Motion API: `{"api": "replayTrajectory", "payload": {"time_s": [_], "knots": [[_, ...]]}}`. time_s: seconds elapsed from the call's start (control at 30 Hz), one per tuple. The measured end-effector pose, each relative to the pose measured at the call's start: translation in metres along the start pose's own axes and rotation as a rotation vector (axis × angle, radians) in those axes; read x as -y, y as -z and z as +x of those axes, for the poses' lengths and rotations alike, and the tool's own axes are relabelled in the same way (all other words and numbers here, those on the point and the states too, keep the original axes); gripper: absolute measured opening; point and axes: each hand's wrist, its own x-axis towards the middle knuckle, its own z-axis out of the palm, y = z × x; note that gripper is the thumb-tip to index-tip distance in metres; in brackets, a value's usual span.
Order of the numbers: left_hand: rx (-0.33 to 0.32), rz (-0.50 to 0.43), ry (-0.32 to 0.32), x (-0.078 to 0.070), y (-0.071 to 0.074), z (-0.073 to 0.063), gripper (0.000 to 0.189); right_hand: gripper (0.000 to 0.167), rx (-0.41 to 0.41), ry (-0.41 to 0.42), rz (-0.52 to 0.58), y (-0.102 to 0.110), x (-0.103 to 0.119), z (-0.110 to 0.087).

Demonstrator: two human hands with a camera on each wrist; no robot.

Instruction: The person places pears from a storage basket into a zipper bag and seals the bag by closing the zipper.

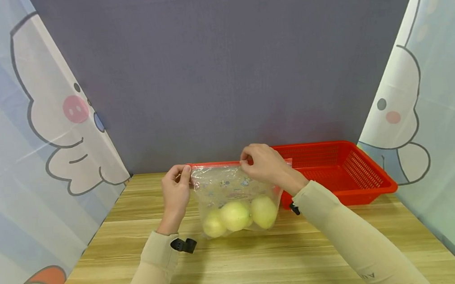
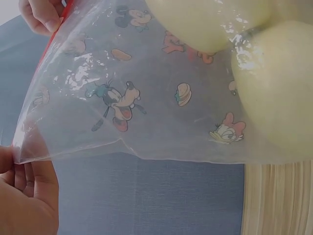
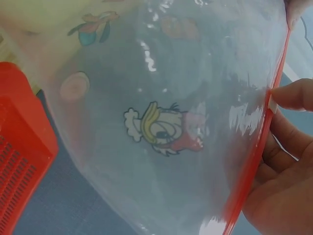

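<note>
A clear zip bag (image 1: 215, 190) with a red top strip and printed cartoon figures is held upright over the table. Three round, pale yellow-green fruits (image 1: 235, 215) rest along its bottom. My left hand (image 1: 176, 189) pinches the bag's upper left corner between thumb and fingers. Along the red strip, right of its middle, my right hand (image 1: 263, 163) pinches the zip. The right wrist view shows a small whitish slider (image 3: 272, 102) between that thumb and finger. In the left wrist view the fruits (image 2: 279, 78) press close together inside the film.
A red plastic basket (image 1: 377, 187) with slotted walls stands on the table at the right, partly behind the bag and right arm. The wood-grain table (image 1: 239, 272) meets a dark grey cloth (image 1: 221, 70) at the back. Cartoon-printed curtains (image 1: 443, 96) hang at both sides.
</note>
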Motion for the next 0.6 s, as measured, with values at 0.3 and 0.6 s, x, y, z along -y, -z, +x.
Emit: {"api": "replayTrajectory", "payload": {"time_s": [0.3, 0.6], "knots": [[0.003, -0.012, -0.007, -0.0005, 0.0005, -0.0006, 0.030, 0.013, 0.000, -0.011, -0.010, 0.0020, -0.0021, -0.0038], [0.006, -0.013, 0.001, -0.0001, 0.0009, -0.0002, 0.029, 0.012, -0.013, -0.023, -0.010, 0.0037, -0.0072, -0.0070]]}}
